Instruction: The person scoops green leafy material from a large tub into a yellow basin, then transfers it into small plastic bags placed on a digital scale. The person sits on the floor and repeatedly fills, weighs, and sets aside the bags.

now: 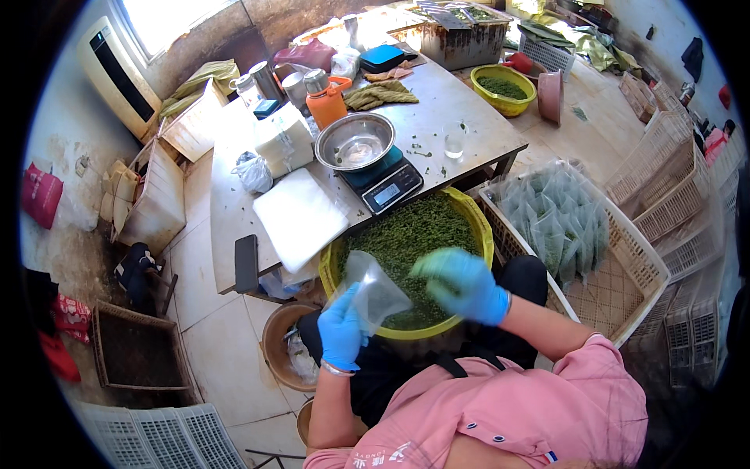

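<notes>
In my blue-gloved left hand (342,328) is a clear plastic bag (380,291), gripped near its edge and tilted over a wide yellow basin (485,234). Loose small green pieces of plant (391,238) fill much of the basin. My right hand (469,291), also gloved in blue, is above the basin's right side, close to the bag. Motion smears its green-tinted fingers, so whether they hold anything is unclear. On the table just beyond, a digital scale (393,187) bears a steel bowl (356,142). Flat clear bags (301,213) lie stacked to its left.
A cream crate (644,273) at my right holds several filled bags (551,219). A phone (246,264) lies at the table's left edge. On the tabletop stand a glass (455,142) and an orange bottle (326,107). Below left is a brown tub (275,344).
</notes>
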Demonstrator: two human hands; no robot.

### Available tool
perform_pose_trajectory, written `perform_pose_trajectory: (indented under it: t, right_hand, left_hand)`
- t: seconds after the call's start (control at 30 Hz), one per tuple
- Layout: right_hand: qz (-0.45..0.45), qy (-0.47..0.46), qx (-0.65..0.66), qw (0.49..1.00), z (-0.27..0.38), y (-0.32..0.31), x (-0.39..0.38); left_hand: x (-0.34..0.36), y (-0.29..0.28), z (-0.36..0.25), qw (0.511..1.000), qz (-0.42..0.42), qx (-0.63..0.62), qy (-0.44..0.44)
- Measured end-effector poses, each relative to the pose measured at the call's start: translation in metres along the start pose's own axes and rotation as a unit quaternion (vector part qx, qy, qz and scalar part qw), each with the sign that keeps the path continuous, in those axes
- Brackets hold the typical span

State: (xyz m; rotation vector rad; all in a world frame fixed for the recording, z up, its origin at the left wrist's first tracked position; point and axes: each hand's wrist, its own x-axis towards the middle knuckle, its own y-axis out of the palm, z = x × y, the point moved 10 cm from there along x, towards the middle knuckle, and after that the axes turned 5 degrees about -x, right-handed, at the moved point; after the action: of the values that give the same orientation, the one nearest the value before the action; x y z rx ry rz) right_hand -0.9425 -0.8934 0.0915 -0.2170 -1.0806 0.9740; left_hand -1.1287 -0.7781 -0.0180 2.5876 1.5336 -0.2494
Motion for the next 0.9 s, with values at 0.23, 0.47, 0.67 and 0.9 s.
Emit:
perform_pose_trajectory:
  t: [0.23, 0.47, 0.67, 0.9]
  right_hand:
    - [0.082, 0.37, -0.183, 0.907, -0.229, 0.083, -0.041]
    - [0.086, 0.241, -0.207, 0.944, -0.164, 0.106, -0.057]
    - [0.069, 0.217, -0.223, 0.948, -0.157, 0.101, -0.033]
    - [0.118, 0.322, -0.225, 0.912, -0.205, 0.135, -0.009]
  left_hand:
    - [-0.015, -0.026, -0.041, 0.994, -0.044, -0.062, 0.076]
    - [-0.008, -0.048, -0.026, 0.988, -0.098, -0.11, 0.046]
    - [0.007, -0.03, -0.023, 0.986, -0.09, -0.135, 0.036]
    - [0.015, -0.024, -0.019, 0.986, -0.058, -0.152, 0.032]
